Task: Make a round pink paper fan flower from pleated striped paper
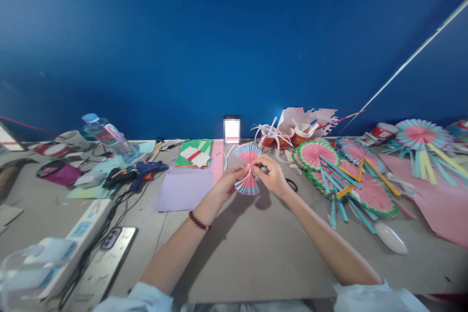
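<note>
A pleated paper fan [247, 187], pink in the middle with blue-edged folds, is pinched at its narrow waist and spreads out above and below like a bow. My left hand [234, 178] grips it from the left, fingers closed at the centre. From the right, my right hand [271, 173] has thumb and fingertips closed on the same centre. Both hands hold it a little above the grey table [256, 253]. A dark round band [291, 185] lies just right of my right wrist.
Lilac paper [183, 190] and green sheets [193, 153] lie to the left, near a blue glue gun [146, 173], a bottle [109, 136], a power strip [78, 239] and a phone [109, 263]. Finished paper fans [318, 154], red cups [302, 135] and a white computer mouse [390, 238] are at right.
</note>
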`<control>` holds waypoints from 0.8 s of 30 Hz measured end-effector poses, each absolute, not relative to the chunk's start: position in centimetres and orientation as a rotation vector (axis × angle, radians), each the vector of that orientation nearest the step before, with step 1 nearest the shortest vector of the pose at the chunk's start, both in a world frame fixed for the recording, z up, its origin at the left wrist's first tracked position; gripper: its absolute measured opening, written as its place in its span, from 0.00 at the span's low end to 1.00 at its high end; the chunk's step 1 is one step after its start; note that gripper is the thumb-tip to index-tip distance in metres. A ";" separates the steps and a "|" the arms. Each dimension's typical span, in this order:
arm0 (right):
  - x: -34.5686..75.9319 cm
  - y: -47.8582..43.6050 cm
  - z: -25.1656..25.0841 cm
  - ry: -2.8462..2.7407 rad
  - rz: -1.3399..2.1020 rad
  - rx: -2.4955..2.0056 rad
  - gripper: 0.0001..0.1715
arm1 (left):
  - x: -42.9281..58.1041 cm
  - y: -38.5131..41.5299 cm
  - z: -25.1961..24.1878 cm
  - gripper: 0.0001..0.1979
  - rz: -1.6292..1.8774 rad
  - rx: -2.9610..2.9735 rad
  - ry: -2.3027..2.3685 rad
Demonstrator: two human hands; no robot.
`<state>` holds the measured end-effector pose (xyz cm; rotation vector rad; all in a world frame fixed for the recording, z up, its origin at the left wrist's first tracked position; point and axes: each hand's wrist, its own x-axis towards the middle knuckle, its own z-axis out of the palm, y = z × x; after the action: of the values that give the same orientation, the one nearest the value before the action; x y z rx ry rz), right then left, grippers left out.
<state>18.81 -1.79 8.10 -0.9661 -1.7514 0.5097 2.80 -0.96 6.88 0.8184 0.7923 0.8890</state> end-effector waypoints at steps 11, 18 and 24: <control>18.2 -1.0 5.0 -1.583 0.618 -1.188 0.08 | 3.4 -0.7 5.7 0.17 1.190 1.087 1.027; 17.9 -1.0 3.3 -1.649 0.503 -1.254 0.08 | 3.4 -0.1 3.0 0.13 1.281 1.232 1.018; 17.2 -0.6 0.6 -1.573 0.528 -1.279 0.09 | 3.4 0.4 0.8 0.16 1.243 1.151 0.953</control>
<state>17.23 -0.59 0.65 -1.2786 -1.5726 0.5284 3.42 0.37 0.76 1.1508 0.9531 1.2430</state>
